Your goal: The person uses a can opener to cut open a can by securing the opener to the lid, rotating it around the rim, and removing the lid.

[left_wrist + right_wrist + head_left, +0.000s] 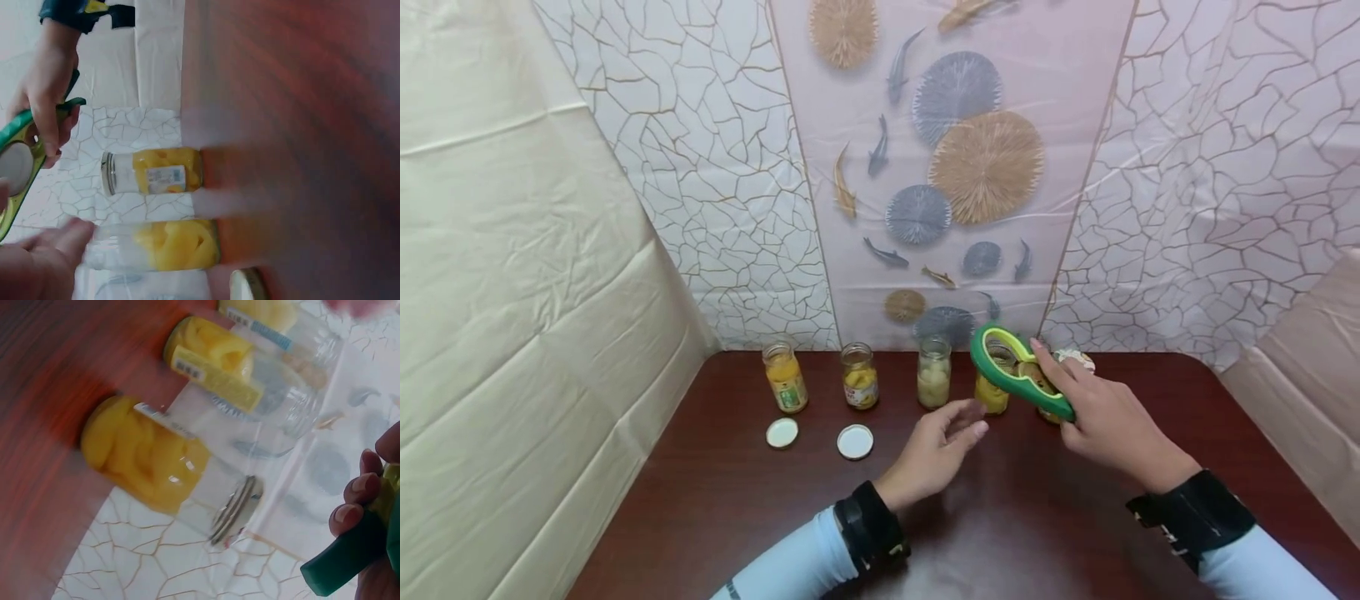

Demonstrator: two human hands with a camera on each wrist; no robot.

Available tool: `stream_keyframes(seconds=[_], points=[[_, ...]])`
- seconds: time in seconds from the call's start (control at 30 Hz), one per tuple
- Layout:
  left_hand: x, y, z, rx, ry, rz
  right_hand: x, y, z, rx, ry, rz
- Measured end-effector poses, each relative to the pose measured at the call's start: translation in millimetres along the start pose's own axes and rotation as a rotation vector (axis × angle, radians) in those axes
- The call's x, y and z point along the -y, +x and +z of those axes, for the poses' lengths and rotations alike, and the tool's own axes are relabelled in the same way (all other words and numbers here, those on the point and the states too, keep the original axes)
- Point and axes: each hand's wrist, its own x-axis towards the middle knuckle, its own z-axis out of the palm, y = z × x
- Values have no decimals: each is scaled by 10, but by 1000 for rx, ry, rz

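Observation:
My right hand point(1112, 425) grips a green jar opener point(1011, 379) by its handles, raised in front of the jars at the right. A round lid point(15, 169) sits within the opener's loop in the left wrist view. Fingers loosely bent, my left hand point(936, 450) hovers below and left of the opener, holding nothing. Behind the opener stands an uncapped jar of yellow fruit point(992, 396). The rightmost jar point(147, 456), partly hidden by my right hand in the head view, has its lid point(237, 509) on.
Three more uncapped jars stand along the table's back: one with orange fruit point(787, 383), one with yellow pieces point(860, 383) and one with pale fruit point(933, 379). Two loose lids, a left one point(782, 432) and a right one point(855, 442), lie in front. A patterned cloth point(737, 208) hangs behind.

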Motion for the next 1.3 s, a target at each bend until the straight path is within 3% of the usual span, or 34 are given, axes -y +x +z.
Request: stream_keyframes(seconds=[0.1,0.17,0.27,0.37,0.6,0.8,0.93,1.0,1.17,1.23,1.3], points=[[-73,36,-6,13,-135,95,102,16,24,1,0,-66],[-124,48,6,59,-264,114,182,22,37,10,4,-104],[-171,54,52,159,-506,72,284,23,59,26,6,-140],[-200,52,99,202,-682,-13,349,22,74,29,4,-144],[-222,35,113,210,-807,-121,412,5,116,58,30,-131],[-222,58,104,280,-887,-106,392,4,116,49,14,-139],[-137,101,128,205,-794,-99,301,-35,113,47,-12,-148],[-82,107,121,135,-645,-86,240,-68,114,45,-11,-134],[22,43,59,-30,-142,-47,72,-158,60,3,-13,-36],[44,8,41,-54,-23,-43,16,-182,22,-15,-27,-1],[49,-10,33,-50,25,-38,-30,-194,-17,-28,-51,18]])
